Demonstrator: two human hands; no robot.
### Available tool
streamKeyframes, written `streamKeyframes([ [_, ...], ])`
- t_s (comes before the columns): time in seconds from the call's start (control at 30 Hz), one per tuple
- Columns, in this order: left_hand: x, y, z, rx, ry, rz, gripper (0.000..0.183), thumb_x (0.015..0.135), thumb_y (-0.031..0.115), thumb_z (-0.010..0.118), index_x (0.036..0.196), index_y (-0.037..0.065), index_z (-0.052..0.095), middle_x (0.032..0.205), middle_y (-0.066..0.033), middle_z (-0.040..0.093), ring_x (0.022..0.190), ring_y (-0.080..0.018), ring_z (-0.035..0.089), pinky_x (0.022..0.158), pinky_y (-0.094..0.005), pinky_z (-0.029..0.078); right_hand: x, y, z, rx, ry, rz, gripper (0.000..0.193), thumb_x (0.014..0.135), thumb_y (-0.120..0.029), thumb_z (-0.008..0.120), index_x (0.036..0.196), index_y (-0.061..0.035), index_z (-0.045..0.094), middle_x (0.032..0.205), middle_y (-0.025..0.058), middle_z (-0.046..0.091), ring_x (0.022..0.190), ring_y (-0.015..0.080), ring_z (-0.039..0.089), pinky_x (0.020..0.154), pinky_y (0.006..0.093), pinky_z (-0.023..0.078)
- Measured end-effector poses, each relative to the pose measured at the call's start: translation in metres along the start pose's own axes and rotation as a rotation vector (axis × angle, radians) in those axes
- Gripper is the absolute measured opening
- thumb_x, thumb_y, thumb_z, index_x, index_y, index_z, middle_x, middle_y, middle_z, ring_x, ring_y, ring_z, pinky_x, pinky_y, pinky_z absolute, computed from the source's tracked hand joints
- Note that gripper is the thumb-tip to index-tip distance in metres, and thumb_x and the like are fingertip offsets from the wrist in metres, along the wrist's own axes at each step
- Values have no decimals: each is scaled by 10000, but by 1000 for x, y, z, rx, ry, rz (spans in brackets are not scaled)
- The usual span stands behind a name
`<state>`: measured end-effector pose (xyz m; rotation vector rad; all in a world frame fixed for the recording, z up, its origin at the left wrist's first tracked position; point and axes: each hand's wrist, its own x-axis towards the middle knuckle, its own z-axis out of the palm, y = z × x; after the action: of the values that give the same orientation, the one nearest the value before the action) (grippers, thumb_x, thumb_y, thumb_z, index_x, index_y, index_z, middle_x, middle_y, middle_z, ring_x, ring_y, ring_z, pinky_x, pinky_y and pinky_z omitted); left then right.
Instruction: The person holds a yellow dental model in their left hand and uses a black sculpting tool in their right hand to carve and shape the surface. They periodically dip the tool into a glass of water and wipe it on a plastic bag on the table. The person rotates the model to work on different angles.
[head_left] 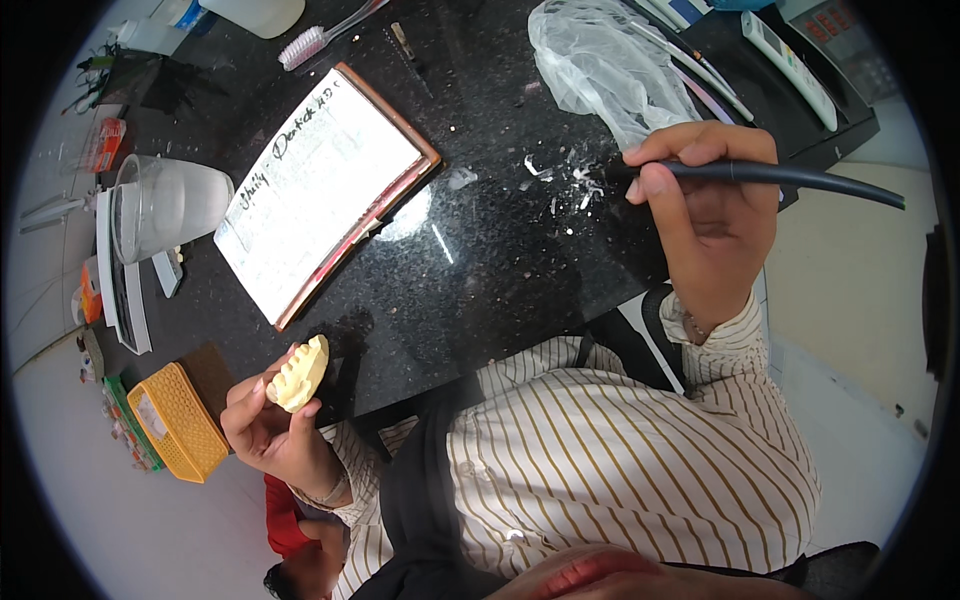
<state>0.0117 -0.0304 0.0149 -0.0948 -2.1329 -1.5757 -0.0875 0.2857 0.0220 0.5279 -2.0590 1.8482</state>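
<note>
My left hand (268, 428) is at the lower left, off the front edge of the black stone counter (480, 270). It is closed on a pale yellow dental cast (300, 374), whose teeth side faces up. My right hand (712, 222) is over the counter's right part and grips a black pen-shaped tool (760, 175), pencil-style. The tool's thin end points left at white chips (560, 182) scattered on the counter, and its dark hose runs off to the right. The two hands are far apart.
An open handwritten notebook (320, 190) lies left of centre, beside a clear plastic tub (165, 205). A crumpled plastic bag (600, 65), a toothbrush (320, 40), a white remote (790, 65) and a calculator (840, 40) lie at the back. A yellow basket (180, 420) and a person in red (285, 520) are lower left.
</note>
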Motion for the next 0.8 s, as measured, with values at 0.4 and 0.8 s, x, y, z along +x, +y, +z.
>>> streamKeyframes([
  [0.4, 0, -1, -2, -11, -5, 4, 386, 685, 65, 724, 992, 31, 492, 953, -114, 517, 886, -186, 536, 811, -297, 453, -1, 0, 1, -46, 6, -2, 275, 775, 117, 532, 964, -13, 381, 878, 159, 569, 750, 136, 579, 662, 217, 478],
  [0.8, 0, -3, -6, 12, -3, 4, 455, 664, 79, 745, 1028, 31, 476, 880, -117, 526, 871, -321, 601, 820, -458, 496, -2, 4, -1, -72, -49, -71, 263, 773, 105, 541, 953, -13, 391, 890, 161, 574, 747, 125, 572, 656, 208, 456],
])
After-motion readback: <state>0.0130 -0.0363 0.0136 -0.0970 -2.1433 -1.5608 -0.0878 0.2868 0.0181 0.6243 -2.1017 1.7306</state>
